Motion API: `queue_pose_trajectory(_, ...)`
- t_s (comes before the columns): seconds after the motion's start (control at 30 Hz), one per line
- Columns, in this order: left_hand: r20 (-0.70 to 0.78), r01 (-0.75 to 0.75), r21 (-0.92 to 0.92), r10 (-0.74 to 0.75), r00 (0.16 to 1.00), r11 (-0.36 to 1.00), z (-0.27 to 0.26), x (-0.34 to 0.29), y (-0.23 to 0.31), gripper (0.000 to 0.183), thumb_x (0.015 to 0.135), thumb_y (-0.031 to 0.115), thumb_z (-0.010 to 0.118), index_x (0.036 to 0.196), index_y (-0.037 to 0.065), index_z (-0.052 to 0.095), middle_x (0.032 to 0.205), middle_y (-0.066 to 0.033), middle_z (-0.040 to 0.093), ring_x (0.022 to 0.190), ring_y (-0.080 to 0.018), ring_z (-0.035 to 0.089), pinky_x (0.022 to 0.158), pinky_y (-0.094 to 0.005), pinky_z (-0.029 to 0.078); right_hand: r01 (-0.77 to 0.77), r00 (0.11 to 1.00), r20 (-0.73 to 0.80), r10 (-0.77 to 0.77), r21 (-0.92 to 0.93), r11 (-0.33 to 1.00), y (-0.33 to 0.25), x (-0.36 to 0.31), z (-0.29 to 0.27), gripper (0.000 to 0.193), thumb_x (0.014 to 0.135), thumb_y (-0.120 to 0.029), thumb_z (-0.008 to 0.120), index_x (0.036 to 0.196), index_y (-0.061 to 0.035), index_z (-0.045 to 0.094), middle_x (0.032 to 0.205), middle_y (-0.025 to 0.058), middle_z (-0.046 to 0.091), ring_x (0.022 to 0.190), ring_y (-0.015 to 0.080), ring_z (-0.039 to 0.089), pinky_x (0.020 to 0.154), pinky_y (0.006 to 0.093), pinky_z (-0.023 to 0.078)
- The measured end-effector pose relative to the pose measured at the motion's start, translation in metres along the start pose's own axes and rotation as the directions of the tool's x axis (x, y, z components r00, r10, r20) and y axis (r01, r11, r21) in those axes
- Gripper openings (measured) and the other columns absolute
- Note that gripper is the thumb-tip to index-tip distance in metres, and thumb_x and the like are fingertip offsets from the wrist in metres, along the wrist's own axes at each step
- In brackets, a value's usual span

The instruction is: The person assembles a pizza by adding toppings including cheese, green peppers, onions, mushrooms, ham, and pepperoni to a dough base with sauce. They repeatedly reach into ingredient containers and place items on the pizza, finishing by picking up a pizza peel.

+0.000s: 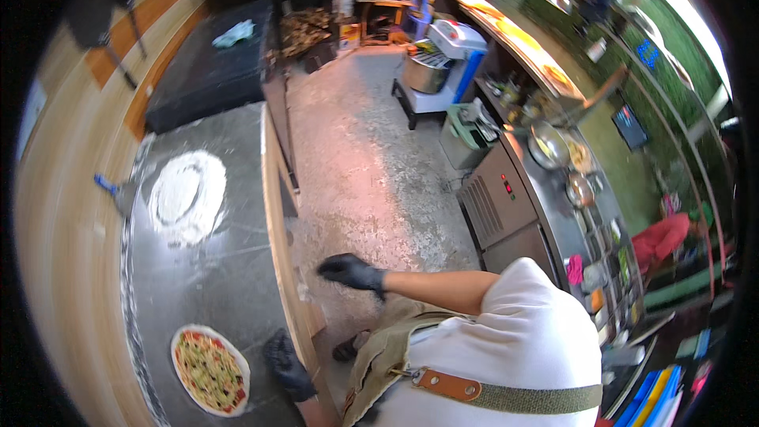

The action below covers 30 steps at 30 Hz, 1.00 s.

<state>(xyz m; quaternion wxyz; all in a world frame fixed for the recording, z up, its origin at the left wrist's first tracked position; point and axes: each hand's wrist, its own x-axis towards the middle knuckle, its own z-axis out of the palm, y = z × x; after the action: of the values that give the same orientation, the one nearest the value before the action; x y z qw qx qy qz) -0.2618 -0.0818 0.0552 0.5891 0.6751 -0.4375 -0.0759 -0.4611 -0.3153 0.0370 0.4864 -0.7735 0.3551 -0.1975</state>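
My left hand (288, 367), in a black glove, is at the counter's wooden edge, just right of an unbaked pizza (209, 370). Its fingers look loosely extended, and nothing shows in them. The pizza lies flat on the dark stone counter (229, 285), with a pale dough rim, red sauce, shredded cheese and dark bits on top. My right hand (352, 272), gloved in black too, hangs over the floor beside the counter. Its fingers are loosely stretched, and I see nothing in them. Farther up the counter is a patch of white flour (188, 198), spread in a rough ring.
A scraper with a blue handle (107, 184) rests by the wall. At the far end stands a black box-like unit (209, 63) with a light-blue cloth (234, 34). Across the floor (348, 150) are a mixer (443, 63), a steel fridge counter (506, 198) and a person in red (662, 239).
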Motion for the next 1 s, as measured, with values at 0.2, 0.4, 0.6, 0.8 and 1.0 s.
queue_pose_trajectory(0.2, 0.474, 0.094, -0.004, -0.081, 0.877, 0.996, 0.105, -0.049, 0.072, 0.016, 0.092, -0.001, 0.070, 0.107, -0.002, 0.075, 0.100, -0.0128, 0.073, 0.094, -0.0244, 0.069, 0.086, -0.0358, 0.055, -0.167, 0.624, -0.465, 0.629, 0.706, 0.688, 0.131, -0.171, -0.135, 0.025, 0.100, -0.019, 0.066, 0.114, 0.0008, 0.073, 0.105, 0.0091, 0.076, 0.094, 0.0168, 0.071, 0.088, 0.0330, 0.056)
queue_pose_trajectory(0.4, 0.843, 0.064, 0.063, -0.087, 0.531, 0.996, 0.242, -0.123, 0.108, 0.023, 0.099, 0.008, 0.064, 0.116, -0.005, 0.071, 0.110, -0.0147, 0.072, 0.101, -0.0260, 0.066, 0.094, -0.0386, 0.051, -0.061, 0.404, -0.741, 0.537, 0.564, 0.823, 0.176, -0.368, -0.270, 0.021, 0.098, -0.019, 0.070, 0.112, -0.0037, 0.074, 0.104, 0.0086, 0.075, 0.094, 0.0160, 0.069, 0.086, 0.0312, 0.054)
queue_pose_trajectory(0.6, 0.979, 0.004, 0.143, -0.142, 0.143, 0.990, 0.432, -0.232, 0.148, 0.029, 0.096, 0.009, 0.069, 0.122, -0.002, 0.071, 0.113, -0.0146, 0.074, 0.100, -0.0240, 0.069, 0.092, -0.0359, 0.055, -0.039, -0.227, -0.933, 0.279, 0.295, 0.955, 0.245, -0.701, -0.398, 0.024, 0.099, -0.014, 0.069, 0.121, -0.0054, 0.072, 0.117, 0.0069, 0.074, 0.102, 0.0144, 0.069, 0.092, 0.0310, 0.054)
queue_pose_trajectory(0.8, 0.888, -0.349, 0.020, -0.178, -0.425, 0.937, 0.561, -0.319, 0.179, 0.034, 0.094, 0.012, 0.072, 0.126, 0.000, 0.070, 0.114, -0.0130, 0.075, 0.101, -0.0237, 0.070, 0.092, -0.0372, 0.055, -0.240, -0.777, -0.626, 0.065, 0.391, 0.888, 0.323, -1.089, -0.404, 0.023, 0.100, -0.005, 0.059, 0.118, -0.0016, 0.073, 0.117, 0.0095, 0.075, 0.102, 0.0189, 0.070, 0.092, 0.0327, 0.055)
queue_pose_trajectory(1.0, 0.743, -0.289, 0.425, -0.513, -0.431, 0.858, 0.604, -0.319, 0.186, 0.038, 0.103, 0.018, 0.065, 0.139, 0.007, 0.063, 0.125, -0.0061, 0.069, 0.106, -0.0139, 0.063, 0.091, -0.0285, 0.052, -0.432, -0.875, -0.475, 0.092, 0.853, 0.294, 0.414, -1.340, -0.376, 0.033, 0.100, -0.037, 0.053, 0.111, -0.0152, 0.076, 0.113, 0.0165, 0.073, 0.108, 0.0392, 0.068, 0.094, 0.0489, 0.053)
